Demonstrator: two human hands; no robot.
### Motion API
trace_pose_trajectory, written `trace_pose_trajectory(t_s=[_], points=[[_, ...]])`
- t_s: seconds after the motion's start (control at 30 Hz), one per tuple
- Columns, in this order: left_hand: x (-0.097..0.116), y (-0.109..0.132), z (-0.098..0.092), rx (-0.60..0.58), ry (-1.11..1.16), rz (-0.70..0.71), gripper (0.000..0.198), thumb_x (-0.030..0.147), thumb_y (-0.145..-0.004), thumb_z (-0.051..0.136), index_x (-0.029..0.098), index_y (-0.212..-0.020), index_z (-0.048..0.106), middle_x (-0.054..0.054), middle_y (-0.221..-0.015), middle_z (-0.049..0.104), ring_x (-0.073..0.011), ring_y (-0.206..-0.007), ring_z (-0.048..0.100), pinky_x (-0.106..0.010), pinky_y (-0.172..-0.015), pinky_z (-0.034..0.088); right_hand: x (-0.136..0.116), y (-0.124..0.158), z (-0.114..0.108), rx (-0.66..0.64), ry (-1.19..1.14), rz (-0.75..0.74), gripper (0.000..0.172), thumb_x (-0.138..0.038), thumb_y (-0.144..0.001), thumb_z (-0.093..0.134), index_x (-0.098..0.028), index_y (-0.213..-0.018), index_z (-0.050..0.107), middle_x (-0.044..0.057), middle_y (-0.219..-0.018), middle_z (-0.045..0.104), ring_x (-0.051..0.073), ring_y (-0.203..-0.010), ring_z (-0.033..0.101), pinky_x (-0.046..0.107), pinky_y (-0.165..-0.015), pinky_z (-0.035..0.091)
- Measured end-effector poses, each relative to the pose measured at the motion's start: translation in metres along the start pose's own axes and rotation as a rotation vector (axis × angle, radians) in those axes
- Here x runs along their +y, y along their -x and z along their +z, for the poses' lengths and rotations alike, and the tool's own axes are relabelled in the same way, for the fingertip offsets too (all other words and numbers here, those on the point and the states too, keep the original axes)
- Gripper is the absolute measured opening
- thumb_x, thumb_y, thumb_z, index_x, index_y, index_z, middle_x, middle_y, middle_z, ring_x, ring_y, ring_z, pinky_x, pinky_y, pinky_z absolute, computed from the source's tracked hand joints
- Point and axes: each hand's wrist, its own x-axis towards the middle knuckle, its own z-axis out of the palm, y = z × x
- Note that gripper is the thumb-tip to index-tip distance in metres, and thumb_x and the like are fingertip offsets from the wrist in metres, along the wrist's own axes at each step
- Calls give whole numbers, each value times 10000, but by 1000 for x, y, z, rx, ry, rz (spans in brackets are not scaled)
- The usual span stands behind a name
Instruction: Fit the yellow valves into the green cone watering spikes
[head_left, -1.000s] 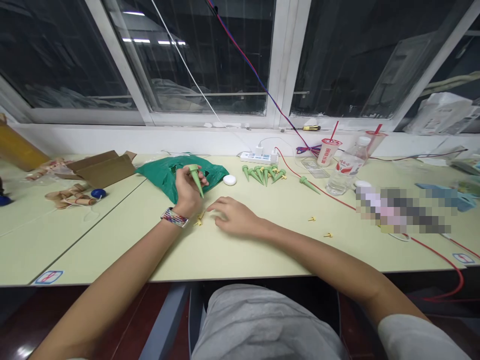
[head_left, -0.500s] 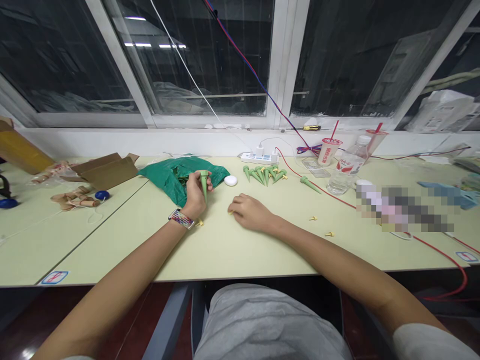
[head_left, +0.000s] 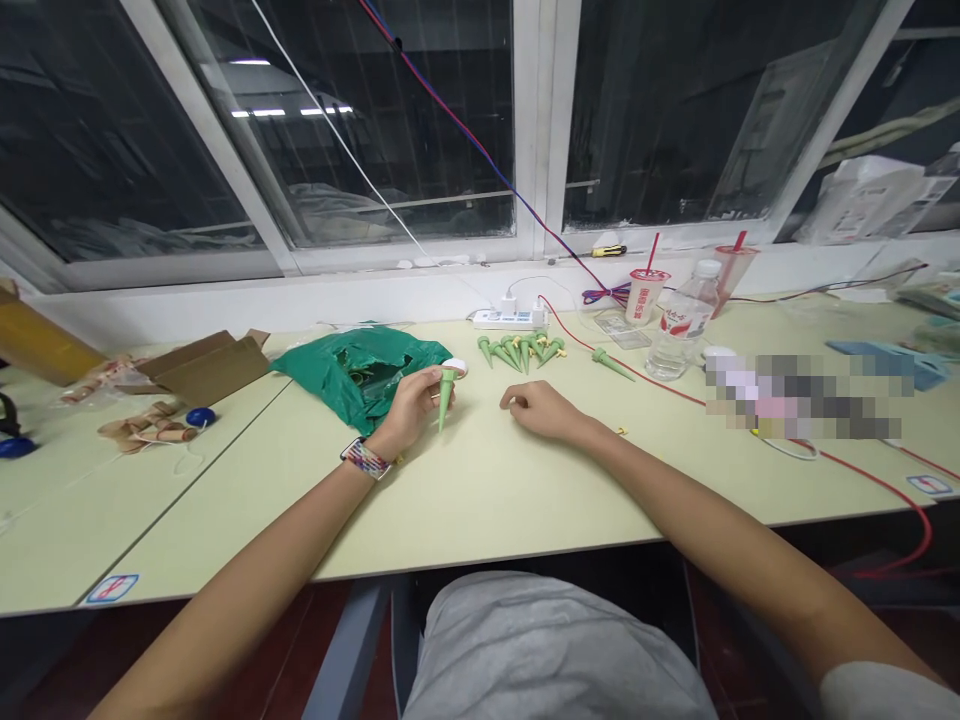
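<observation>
Left hand [head_left: 409, 405]: fingers pinch green plastic spike [head_left: 445, 395], tip down. Right hand [head_left: 541, 410]: fingers loosely curled, empty. Caution: slack pinch may drop spike

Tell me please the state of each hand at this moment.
Left hand: closed, holding a green plastic spike.
Right hand: open, resting on the table, holding nothing visible.

This room is looking like a shared indoor workroom: long pale-green laminate benches [head_left: 480, 500] are running end to end beneath a white-framed window [head_left: 544, 120], with a small printed tag [head_left: 111, 589] sitting at a front corner. A white power strip [head_left: 506, 319] and a red cable [head_left: 637, 375] are lying along the bench, beside small green plastic spikes [head_left: 517, 350].
</observation>
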Motion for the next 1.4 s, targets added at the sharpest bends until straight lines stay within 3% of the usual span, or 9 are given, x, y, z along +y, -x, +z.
trace_pose_trajectory(t_s=[0.13, 0.33, 0.5, 0.67, 0.8, 0.97, 1.1, 1.27, 1.4], points=[[-1, -1, 0, -6, 32, -40, 391, 413, -802, 755, 98, -1031, 788, -55, -794, 658, -148, -658, 599, -268, -602, 524, 4, -1, -4, -11, 75, -3, 328, -117, -778, 600, -194, -1030, 796, 32, -855, 713, 164, -757, 598, 253, -670, 397], [0, 0, -1, 17, 25, -57, 393, 397, -808, 770, 117, -1083, 788, -71, -852, 692, -160, -721, 635, -277, -675, 554, 9, -5, -6, 32, -45, 67, 340, -113, -824, 539, -174, -1047, 789, 25, -790, 697, 152, -711, 585, 252, -660, 395], [1, 0, 0, 23, 26, -60, 377, 406, -802, 783, 121, -1048, 793, -62, -838, 679, -159, -724, 635, -279, -678, 554, 18, -9, -7, 47, -3, -16, 361, -88, -768, 610, -186, -1059, 800, 46, -886, 663, 158, -788, 611, 251, -744, 443], [4, 2, 2, -3, 20, -74, 399, 420, -797, 807, 135, -1075, 779, -65, -892, 693, -166, -736, 656, -315, -730, 571, 20, -11, -2, 62, 88, 29, 245, -74, -771, 641, -169, -933, 799, 80, -956, 618, 170, -816, 604, 269, -775, 456], [0, 1, -2, -31, 16, -95, 434, 416, -800, 829, 157, -1138, 746, -80, -938, 711, -182, -756, 669, -308, -675, 561, 18, -10, -1, 124, 112, 60, 158, -140, -836, 640, -189, -927, 760, 84, -1034, 613, 174, -830, 599, 283, -748, 446], [-5, 2, -4, -86, -3, -74, 431, 386, -841, 814, 183, -1212, 731, -70, -933, 698, -182, -802, 654, -344, -737, 595, 3, -9, 1, 228, -172, -71, 145, -277, -938, 598, -211, -1000, 712, 22, -926, 688, 151, -753, 610, 275, -703, 466], [-4, 5, 1, -152, -37, -68, 417, 348, -824, 835, 209, -1207, 744, -44, -941, 657, -163, -798, 628, -329, -732, 600, -13, -8, 9, 293, -354, -209, 147, -315, -911, 659, -213, -978, 740, 23, -917, 725, 144, -758, 630, 273, -710, 493], [-9, 7, 1, -191, -98, -68, 438, 330, -826, 836, 237, -1241, 730, -58, -1015, 681, -174, -819, 664, -322, -746, 590, -22, -5, 16, 273, -537, -201, 149, -323, -862, 721, -197, -941, 710, 2, -790, 708, 140, -690, 639, 264, -660, 499], [-11, 6, 1, -179, -76, -82, 433, 327, -821, 844, 232, -1231, 743, -63, -1007, 696, -191, -872, 665, -314, -754, 591, -22, -4, 16, 282, -533, -241, 123, -317, -864, 727, -197, -890, 723, -3, -759, 703, 133, -673, 623, 260, -648, 491]])
